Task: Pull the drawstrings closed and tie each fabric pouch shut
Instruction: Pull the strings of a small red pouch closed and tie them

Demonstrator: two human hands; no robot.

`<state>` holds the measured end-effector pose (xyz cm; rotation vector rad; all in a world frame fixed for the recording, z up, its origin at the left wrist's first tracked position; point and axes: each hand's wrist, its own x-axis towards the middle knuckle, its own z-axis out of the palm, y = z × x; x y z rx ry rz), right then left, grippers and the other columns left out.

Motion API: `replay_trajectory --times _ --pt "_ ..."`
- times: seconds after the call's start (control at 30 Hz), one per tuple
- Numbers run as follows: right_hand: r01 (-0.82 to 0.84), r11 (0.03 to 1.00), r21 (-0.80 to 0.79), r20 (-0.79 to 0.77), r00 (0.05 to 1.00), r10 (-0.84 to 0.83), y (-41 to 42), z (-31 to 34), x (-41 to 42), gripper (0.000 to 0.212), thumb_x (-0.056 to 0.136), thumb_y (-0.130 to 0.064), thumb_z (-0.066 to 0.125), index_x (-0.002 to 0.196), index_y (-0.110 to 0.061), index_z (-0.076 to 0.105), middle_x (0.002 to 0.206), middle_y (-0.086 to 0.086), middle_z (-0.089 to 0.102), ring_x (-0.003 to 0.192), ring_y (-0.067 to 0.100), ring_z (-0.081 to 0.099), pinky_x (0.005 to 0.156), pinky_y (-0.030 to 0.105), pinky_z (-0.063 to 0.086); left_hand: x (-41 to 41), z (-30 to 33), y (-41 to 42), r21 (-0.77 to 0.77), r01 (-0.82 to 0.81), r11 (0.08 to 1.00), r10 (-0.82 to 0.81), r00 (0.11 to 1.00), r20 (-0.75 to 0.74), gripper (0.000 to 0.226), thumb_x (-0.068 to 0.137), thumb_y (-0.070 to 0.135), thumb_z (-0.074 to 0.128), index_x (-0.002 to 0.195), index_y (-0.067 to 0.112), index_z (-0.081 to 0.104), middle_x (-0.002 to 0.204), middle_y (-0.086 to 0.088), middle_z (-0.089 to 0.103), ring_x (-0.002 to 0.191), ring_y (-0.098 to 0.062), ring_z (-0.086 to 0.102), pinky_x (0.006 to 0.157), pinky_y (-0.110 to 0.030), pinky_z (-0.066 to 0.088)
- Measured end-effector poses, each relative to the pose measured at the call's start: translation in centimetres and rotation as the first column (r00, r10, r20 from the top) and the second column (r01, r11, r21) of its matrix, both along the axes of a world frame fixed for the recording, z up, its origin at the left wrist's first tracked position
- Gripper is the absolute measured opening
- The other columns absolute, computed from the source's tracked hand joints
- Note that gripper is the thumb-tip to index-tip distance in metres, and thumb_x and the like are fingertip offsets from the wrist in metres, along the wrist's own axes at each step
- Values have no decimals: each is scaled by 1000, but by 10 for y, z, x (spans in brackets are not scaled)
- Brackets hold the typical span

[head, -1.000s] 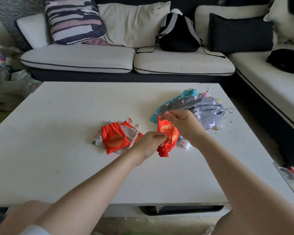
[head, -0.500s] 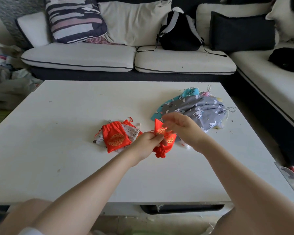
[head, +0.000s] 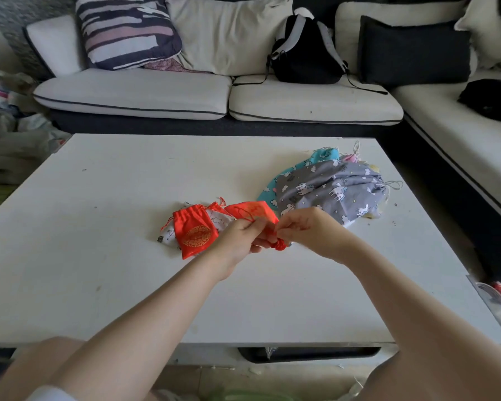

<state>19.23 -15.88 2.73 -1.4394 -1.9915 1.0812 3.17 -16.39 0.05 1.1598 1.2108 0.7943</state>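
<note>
Above the white table (head: 99, 285) I hold a small red pouch (head: 253, 211) between both hands. My left hand (head: 239, 241) grips its gathered neck. My right hand (head: 310, 231) pinches the red drawstring beside it, and a bunched red end (head: 279, 244) shows between the two hands. Another red pouch (head: 194, 231) with a gold emblem lies on the table to the left, cinched, on top of white printed pouches (head: 168, 235). A heap of grey and teal printed pouches (head: 330, 192) lies behind my right hand.
A white sofa (head: 156, 91) runs along the far side and right of the table, with cushions and a black backpack (head: 304, 53) on it. Crumpled cloth (head: 9, 151) lies on the floor at left. A plastic cup (head: 488, 296) sits off the table's right corner.
The red pouch has turned from hanging mouth-down to lying nearly flat between my hands. Both hands have dropped lower and come closer together at its neck.
</note>
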Motion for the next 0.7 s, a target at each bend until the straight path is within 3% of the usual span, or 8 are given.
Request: replay_trajectory --times 0.1,0.2,0.3,0.43,0.57,0.7 --pt "-45 997 -68 -91 995 39 -3 1 1 17 83 0 62 75 -14 68 70 4 66 59 1 59 67 13 49 -1 1 -1 17 24 1000 -24 1000 4 31 98 23 41 77 23 64 61 12 68 71 -9 58 71 -24 41" --pt "-72 992 -107 -144 988 56 -5 3 3 19 87 -6 59 74 -15 70 76 8 68 66 6 59 69 19 47 -2 1 -2 41 40 998 -40 999 7 23 95 18 49 78 25 63 70 10 66 75 -8 56 70 -22 40" --pt "44 989 -139 -205 976 -72 -2 3 3 26 93 -11 50 74 -12 67 70 5 67 63 13 55 60 20 43 -5 0 0 40 6 999 -8 999 36 21 92 11 52 80 25 61 68 13 64 76 -7 54 69 -22 39" --pt "68 991 -118 -115 990 -82 -1 2 -2 18 88 -2 53 82 -15 65 55 -6 61 48 2 49 44 10 35 -6 2 0 72 18 997 -20 999 26 22 92 10 52 80 25 61 59 17 65 64 7 58 69 -22 37" --pt "26 995 -99 -98 995 -36 -4 -1 -6 23 85 0 58 85 -19 71 48 -18 60 46 -7 48 50 7 35 -5 3 -1 83 -13 996 12 1000 18 22 91 9 54 79 27 61 56 18 64 60 7 59 67 -22 38" --pt "39 977 -208 -135 988 -69 -7 -7 -9 12 85 2 58 91 1 68 55 -10 67 48 -4 58 49 7 38 -8 0 -1 75 -30 997 34 999 -42 16 89 13 59 80 25 62 70 10 64 63 5 60 62 -18 41"
